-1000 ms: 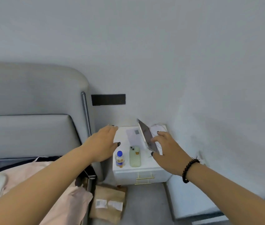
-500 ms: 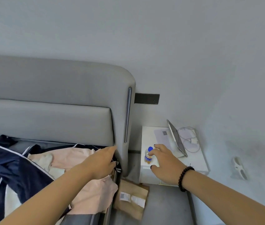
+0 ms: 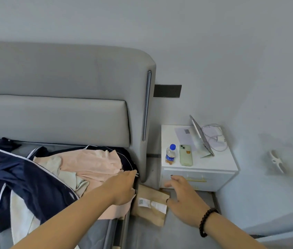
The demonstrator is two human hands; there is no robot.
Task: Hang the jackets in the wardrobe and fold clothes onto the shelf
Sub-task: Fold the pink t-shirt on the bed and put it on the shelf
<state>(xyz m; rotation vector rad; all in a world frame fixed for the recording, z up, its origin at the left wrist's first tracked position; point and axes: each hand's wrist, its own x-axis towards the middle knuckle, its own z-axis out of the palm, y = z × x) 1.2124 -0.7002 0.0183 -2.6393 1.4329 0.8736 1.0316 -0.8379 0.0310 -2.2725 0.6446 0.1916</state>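
Two hands are in view, both mine. Since a second ago my right hand has come away from the tablet on the bedside cabinet and now hangs released in front of the drawer, fingers spread, holding nothing. My left hand has swung over to the bed and rests on the edge of the clothes pile by the pink garment; its fingertips are hidden from me, so I cannot tell whether it grasps cloth or only touches it. My view has turned from the cabinet towards the bed.

Judgement: the side business at the cabinet is finished and the clothes are next. No garment is lifted yet, and neither wardrobe nor shelf is in view, so hanging and folding are not yet begun.

Count, clothes on the bed:
- one navy jacket with white piping, spread open on the left;
- one pink garment, crumpled, touching the headboard end;
- one pale cream garment, partly buried between them;
- further dark cloth under the pink, number not determinable.

Count, cabinet top: one small bottle with a blue cap, one green phone just beside it, one propped tablet, one white cable.

Floor: one brown paper parcel, between bed and cabinet.
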